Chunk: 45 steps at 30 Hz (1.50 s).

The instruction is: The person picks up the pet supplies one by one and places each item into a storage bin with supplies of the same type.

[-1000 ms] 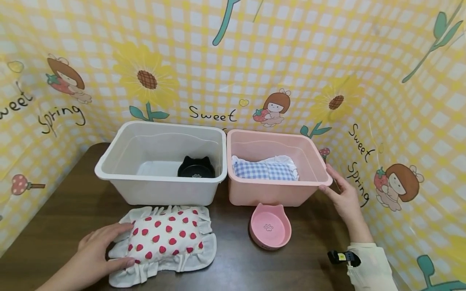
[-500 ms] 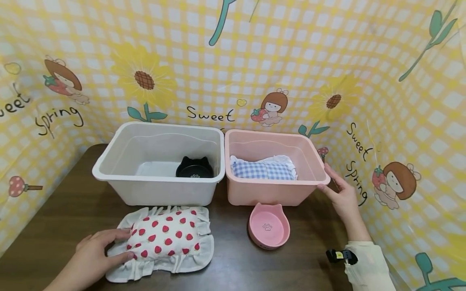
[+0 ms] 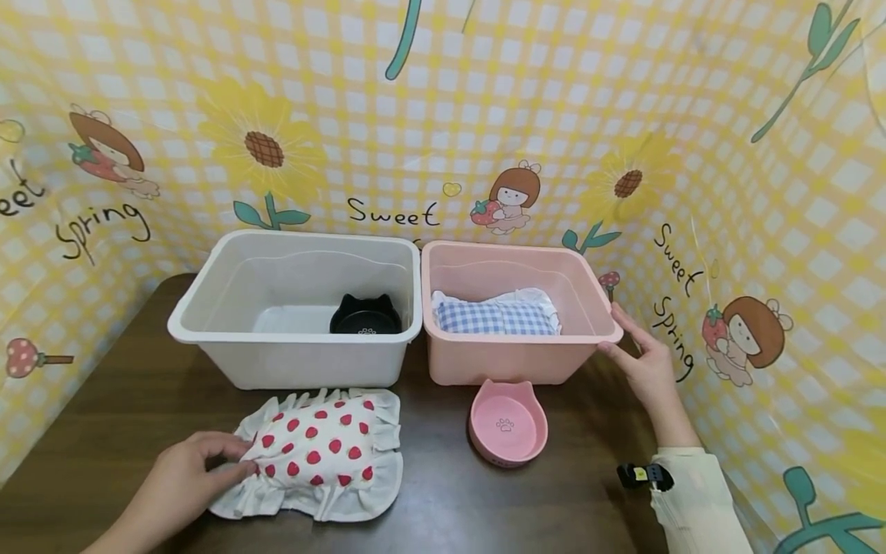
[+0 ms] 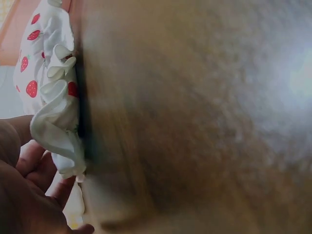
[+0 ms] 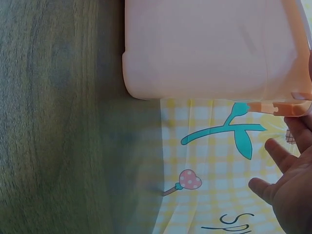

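Observation:
A small white ruffled pillow with red strawberries lies on the table at the front left. My left hand pinches its left end between thumb and fingers. Up close in the left wrist view, the ruffle sits between them. At the right end of the pink bin, my right hand touches the rim corner, thumb in front and forefinger along the side. The right wrist view has its other fingers spread and fairly straight, off the bin. A blue-checked pillow lies inside this bin.
Left of the pink bin stands a white bin holding a black cat-eared bowl. A pink cat-eared bowl sits on the brown table before the pink bin. Patterned yellow cloth rises behind and at both sides.
My left thumb and fingers have drawn together on the strawberry pillow, and its left end is now bunched. My right hand stays at the pink bin's rim. The head view has shifted slightly.

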Available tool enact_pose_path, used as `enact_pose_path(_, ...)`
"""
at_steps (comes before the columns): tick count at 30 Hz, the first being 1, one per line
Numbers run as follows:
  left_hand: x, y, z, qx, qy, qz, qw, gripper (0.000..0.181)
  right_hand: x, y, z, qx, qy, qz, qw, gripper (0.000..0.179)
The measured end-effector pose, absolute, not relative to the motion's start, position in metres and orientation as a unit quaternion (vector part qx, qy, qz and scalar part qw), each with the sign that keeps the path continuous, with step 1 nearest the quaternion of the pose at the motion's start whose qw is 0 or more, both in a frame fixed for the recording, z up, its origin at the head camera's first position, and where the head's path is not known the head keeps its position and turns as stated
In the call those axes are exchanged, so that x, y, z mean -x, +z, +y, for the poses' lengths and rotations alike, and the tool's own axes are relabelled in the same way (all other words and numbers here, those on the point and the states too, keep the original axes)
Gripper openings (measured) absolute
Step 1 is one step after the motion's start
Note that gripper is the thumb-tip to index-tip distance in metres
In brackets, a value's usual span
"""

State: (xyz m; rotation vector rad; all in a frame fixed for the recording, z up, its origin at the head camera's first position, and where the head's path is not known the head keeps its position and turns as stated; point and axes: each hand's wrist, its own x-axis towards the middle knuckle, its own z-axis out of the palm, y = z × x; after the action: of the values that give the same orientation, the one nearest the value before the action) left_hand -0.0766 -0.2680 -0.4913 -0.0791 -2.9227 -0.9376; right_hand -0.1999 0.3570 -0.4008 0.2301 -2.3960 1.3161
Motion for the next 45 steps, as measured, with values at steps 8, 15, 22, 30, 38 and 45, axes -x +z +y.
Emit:
enact_pose_path(8, 0.074, -0.479, -0.261, 0.013, -0.339, -0.940, 0.038, 0.016, 0.200, -0.399, 0.356, -0.076, 0.468, -0.858, 0.197, 0.057)
enact_pose_path(15, 0.071, -0.457, -0.255, 0.027, -0.347, -0.937, 0.042, 0.015, 0.201, -0.398, 0.356, -0.079, 0.468, -0.858, 0.197, 0.057)
enact_pose_path(22, 0.069, -0.432, -0.248, 0.081, -0.360, -0.926, 0.083, 0.021, 0.201, -0.398, 0.356, -0.077, 0.466, -0.860, 0.195, 0.057)
enact_pose_path(30, 0.071, -0.404, -0.239, 0.116, -0.369, -0.917, 0.092, 0.023, 0.199, -0.401, 0.357, -0.063, 0.464, -0.864, 0.188, 0.058)
enact_pose_path(38, 0.080, -0.372, -0.233, 0.116, -0.376, -0.916, 0.079, 0.018, 0.199, -0.399, 0.357, -0.067, 0.474, -0.858, 0.188, 0.058)
enact_pose_path(45, 0.091, -0.343, -0.223, 0.125, -0.392, -0.908, 0.079, 0.015, 0.199, -0.399, 0.357, -0.076, 0.483, -0.851, 0.193, 0.057)
